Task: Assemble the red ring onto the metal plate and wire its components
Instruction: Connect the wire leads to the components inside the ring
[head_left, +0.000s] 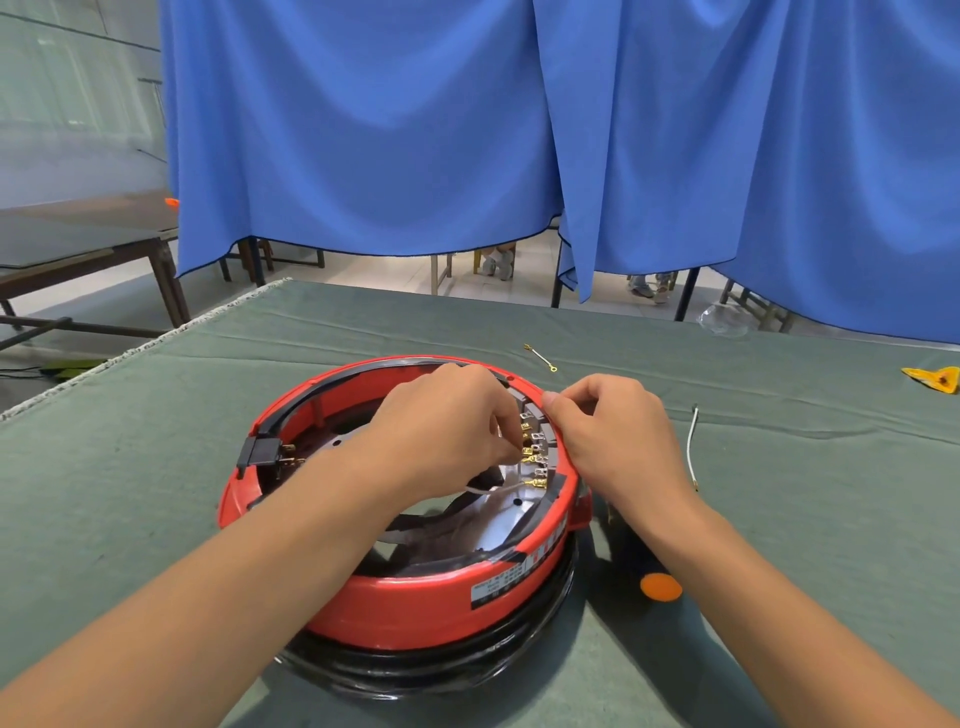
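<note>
Red ring sits under both hands, metal plate inside it. Left hand pinches a gold connector at the terminals; right hand curls closed, steadying the rim. Further right, two spare wires lie on the surface, so wiring looks partly done.

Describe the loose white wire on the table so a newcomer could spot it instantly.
Start at the red ring in the middle of the green table cloth, then look past the right hand to the bare cloth beyond. The white wire lies there alone, long and gently curved. The other loose wire, farther back, is shorter with gold terminals.
</note>
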